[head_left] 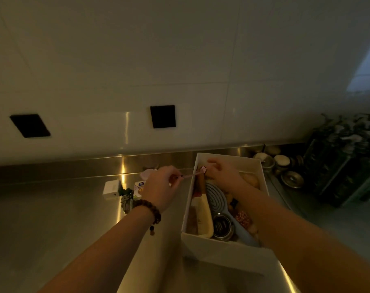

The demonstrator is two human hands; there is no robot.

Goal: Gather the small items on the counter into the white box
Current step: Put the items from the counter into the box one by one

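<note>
- The left hand (162, 188), a bead bracelet (151, 210) sitting on its wrist, is pinching one end of a thin pink stick-like item (189, 176) between its fingertips, right at the white box's left rim.
- The right hand (221, 173) is hovering over the far end of the white box (201, 246), its fingers curled around the stick's other end, where a small pale tag is showing; the dim light is making the exact grip hard to read.
- The white box is sitting on the steel counter (53, 218) at about three o'clock from the left hand, already holding a cream comb (205, 216), a grey-blue oval hairbrush (218, 197) and a round black tin (222, 227) at its near end.
- Out at nine o'clock from the left hand, a small white block (111, 189), a little printed carton (140, 186) and a dark green bundle (127, 199) are lying on the counter, close together.
- Over at two o'clock from the box, round jars and lids (281, 163) are crowding the corner beside a dark leafy-patterned bag (347, 157).
- Two black squares (163, 116) are showing on the white wall at twelve o'clock.
</note>
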